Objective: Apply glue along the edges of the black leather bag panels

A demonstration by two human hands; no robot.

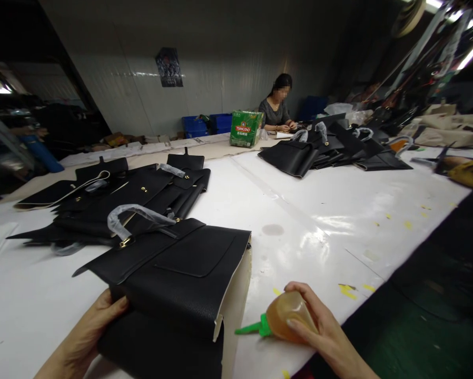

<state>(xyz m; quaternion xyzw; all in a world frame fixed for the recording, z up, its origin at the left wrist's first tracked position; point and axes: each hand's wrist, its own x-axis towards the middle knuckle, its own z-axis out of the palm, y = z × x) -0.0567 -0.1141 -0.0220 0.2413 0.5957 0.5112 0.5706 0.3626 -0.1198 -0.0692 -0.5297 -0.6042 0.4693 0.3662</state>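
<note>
Left hand (96,329): you are gripping one black pebbled-leather bag (181,284).
Right hand (323,331): you are clasping one amber squeeze bottle (286,313), green cone nozzle, at the glossy white desk (319,210).

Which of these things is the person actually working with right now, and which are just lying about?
In hand: black bag panel, gripped by the left hand; amber squeeze bottle with green nozzle, in the right hand.
Lying about: stack of bag pieces at left; far pile of bag pieces; green carton; blue crates; a co-worker seated at the far end.
</note>
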